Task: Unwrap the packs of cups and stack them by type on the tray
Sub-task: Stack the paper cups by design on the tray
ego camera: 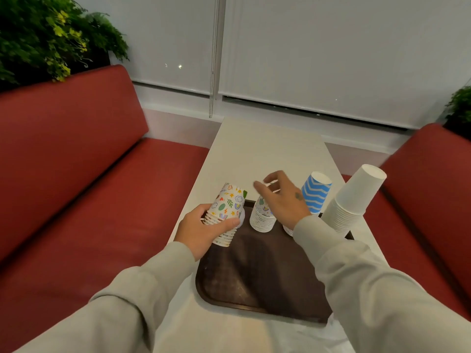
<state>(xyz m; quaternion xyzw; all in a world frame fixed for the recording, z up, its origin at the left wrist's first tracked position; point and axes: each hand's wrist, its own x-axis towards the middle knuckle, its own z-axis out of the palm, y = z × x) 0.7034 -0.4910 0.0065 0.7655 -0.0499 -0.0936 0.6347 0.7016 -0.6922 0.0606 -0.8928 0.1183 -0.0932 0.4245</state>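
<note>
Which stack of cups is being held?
The tilted doodle-print stack, held by the left hand; the second doodle stack, blue zigzag stack and plain white stack stand ungripped.

White table (265, 149) between left bench (76, 161) and right bench (433, 179) — fern (38, 34) behind, blinds (331, 47) lowered.

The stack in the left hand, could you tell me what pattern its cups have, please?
The stack is white with colourful doodles; the head view shows it.

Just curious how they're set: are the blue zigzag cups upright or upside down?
Upside down: the blue zigzag cups show a closed base on top, narrower end up.
</note>
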